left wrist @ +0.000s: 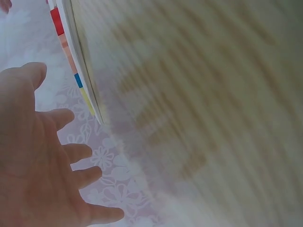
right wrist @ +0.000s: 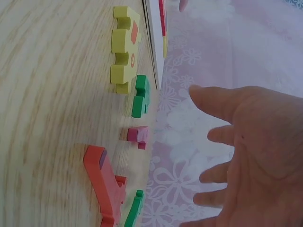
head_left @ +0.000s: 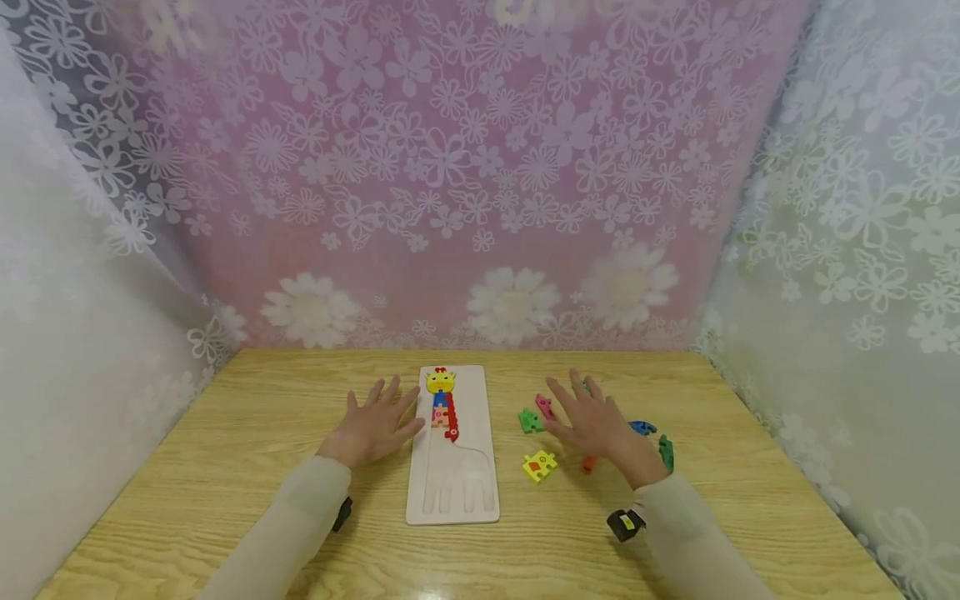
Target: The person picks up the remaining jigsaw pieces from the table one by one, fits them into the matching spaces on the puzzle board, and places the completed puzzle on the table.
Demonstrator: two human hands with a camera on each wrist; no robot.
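A pale wooden puzzle board [head_left: 457,492] lies on the table, with a yellow giraffe head [head_left: 440,382], a blue piece [head_left: 439,400], a pinkish-orange piece [head_left: 439,417] and a red strip [head_left: 452,412] set in its upper part. Beside its left edge my left hand [head_left: 372,425] hovers, fingers spread and holding nothing. My right hand [head_left: 597,425], likewise spread and bare, hangs over loose pieces. Near it lie a green piece [head_left: 531,421], a pink piece [head_left: 544,406] and a yellow piece [head_left: 540,466]. In the right wrist view a red-orange piece [right wrist: 103,184] sits below the palm.
Farther right on the wood-grain table [head_left: 300,375] lie a blue piece [head_left: 642,427] and a dark green piece [head_left: 667,452]. Flower-patterned curtains [head_left: 480,183] enclose the table at the back and both sides. A black wrist camera [head_left: 625,524] sits at the right cuff.
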